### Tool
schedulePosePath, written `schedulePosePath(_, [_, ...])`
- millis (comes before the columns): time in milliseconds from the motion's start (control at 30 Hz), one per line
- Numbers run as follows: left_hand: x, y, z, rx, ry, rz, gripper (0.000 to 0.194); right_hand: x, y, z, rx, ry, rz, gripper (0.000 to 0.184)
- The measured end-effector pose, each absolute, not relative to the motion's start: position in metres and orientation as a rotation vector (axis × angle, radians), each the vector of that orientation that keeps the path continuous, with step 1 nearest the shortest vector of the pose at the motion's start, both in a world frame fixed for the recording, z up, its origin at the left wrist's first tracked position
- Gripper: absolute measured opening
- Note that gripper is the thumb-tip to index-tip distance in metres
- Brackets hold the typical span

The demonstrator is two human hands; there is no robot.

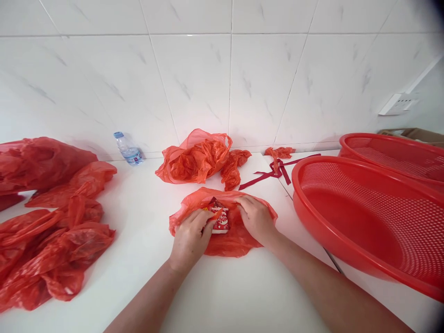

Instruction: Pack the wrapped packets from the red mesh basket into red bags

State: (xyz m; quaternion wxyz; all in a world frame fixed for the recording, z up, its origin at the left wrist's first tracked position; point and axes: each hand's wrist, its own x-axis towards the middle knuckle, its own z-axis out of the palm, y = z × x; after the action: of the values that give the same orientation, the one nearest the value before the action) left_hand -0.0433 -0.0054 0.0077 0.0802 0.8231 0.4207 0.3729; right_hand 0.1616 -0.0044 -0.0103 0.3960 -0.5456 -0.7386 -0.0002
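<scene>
A thin red plastic bag (225, 249) lies spread on the white table in front of me, with its mouth facing up. Inside it sits a red packet with white lettering (222, 221), partly covered by my left fingers. My left hand (192, 236) is closed, thumb and forefinger pinching a fold of the bag over the packet. On the other side, my right hand (255, 217) has its fingers bent onto the bag's edge and seems to grip it; the fingertips are partly hidden.
Crumpled red bags lie in a heap (52, 249) at left and a bundle (194, 157) behind. A water bottle (128, 149) leans by the tiled wall. Dark red ribbon (274, 173) lies near large red plastic baskets (347, 222) at right. A wall socket (398, 104) is above them.
</scene>
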Motion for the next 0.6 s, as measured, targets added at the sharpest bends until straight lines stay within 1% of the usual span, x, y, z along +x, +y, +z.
schedulePosePath(200, [-0.029, -0.010, 0.005, 2.710, 1.107, 1.085, 0.023, 0.167, -0.004, 0.001, -1.336, -1.724, 0.100, 0.025])
schedulePosePath(367, [-0.016, -0.011, 0.010, 2.775, 1.022, 1.016, 0.031, 0.167, -0.006, 0.002, -1.349, -1.730, 0.075, 0.023])
schedulePosePath(600, [-0.045, -0.003, 0.013, 2.542, 1.373, 0.974, 0.031, 0.170, -0.005, -0.009, -1.383, -1.857, -0.075, 0.033])
